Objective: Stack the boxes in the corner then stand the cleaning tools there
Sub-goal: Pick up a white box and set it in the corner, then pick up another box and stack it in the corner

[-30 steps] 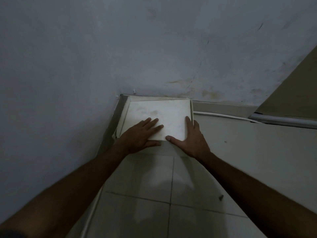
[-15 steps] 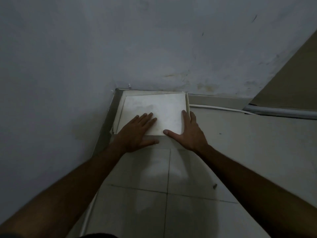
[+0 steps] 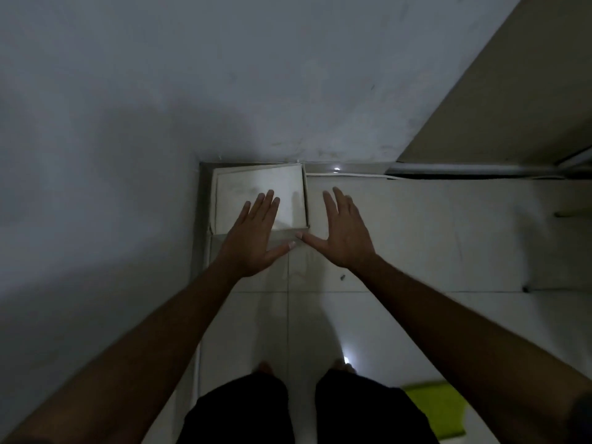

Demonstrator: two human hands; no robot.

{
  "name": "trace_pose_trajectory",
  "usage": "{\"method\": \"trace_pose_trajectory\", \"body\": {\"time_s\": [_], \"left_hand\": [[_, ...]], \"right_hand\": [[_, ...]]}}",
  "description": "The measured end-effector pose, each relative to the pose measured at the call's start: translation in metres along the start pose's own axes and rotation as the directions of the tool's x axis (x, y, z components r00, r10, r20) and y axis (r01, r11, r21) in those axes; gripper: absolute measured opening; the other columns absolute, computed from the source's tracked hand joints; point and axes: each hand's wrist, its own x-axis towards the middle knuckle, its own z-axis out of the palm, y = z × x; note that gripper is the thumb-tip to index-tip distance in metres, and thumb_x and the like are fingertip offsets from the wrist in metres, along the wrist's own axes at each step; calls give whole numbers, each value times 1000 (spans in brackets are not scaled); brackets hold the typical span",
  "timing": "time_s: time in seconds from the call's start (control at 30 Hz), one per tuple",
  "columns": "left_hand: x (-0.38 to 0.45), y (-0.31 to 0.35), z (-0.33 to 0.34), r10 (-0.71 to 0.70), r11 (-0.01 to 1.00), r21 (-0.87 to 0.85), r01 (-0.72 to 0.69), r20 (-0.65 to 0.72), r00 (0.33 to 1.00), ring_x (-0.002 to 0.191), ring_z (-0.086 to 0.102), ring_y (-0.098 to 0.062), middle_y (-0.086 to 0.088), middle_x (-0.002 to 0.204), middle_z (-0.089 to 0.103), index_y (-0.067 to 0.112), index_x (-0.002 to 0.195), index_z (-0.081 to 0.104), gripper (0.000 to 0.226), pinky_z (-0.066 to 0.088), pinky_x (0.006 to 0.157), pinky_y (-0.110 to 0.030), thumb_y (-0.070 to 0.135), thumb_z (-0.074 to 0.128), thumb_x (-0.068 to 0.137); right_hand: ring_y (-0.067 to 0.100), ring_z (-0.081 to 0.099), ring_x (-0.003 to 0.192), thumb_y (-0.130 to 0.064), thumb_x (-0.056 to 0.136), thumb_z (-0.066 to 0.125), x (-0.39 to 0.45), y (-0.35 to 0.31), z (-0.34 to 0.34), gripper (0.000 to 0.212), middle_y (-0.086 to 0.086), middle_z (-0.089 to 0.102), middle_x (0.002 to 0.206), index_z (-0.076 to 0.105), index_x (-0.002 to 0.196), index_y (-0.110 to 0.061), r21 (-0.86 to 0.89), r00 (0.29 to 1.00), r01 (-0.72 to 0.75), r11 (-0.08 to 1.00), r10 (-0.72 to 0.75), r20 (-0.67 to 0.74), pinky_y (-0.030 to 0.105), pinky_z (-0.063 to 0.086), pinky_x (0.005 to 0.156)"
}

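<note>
— The boxes (image 3: 259, 200) sit in the far left corner, against both walls. The top one looks slightly askew on the lower.

— Both hands are spread wide and hold nothing. The left hand (image 3: 253, 238) hovers over the near edge, the right hand (image 3: 344, 233) just right of the stack.

— If that offset stays, I'd guess a broom leaned there could nudge the top box off.

— No tools in sight, mind; only something green (image 3: 439, 408) near right.
</note>
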Motion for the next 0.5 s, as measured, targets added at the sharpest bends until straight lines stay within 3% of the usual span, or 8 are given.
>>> {"method": "trace_pose_trajectory", "body": {"time_s": [0.5], "left_hand": [[-75,157,-318,46,994,-100,-42,36,998,155,-6,-22,-11,168,-1,9,160,6,98,3,126,-45,74,35,93]], "right_hand": [[36,3,154,-78,92,36,-144,-83,-299,99,14,3,168,9,161,-14,-151,998,-7,988,16,54,52,12,125]]}}
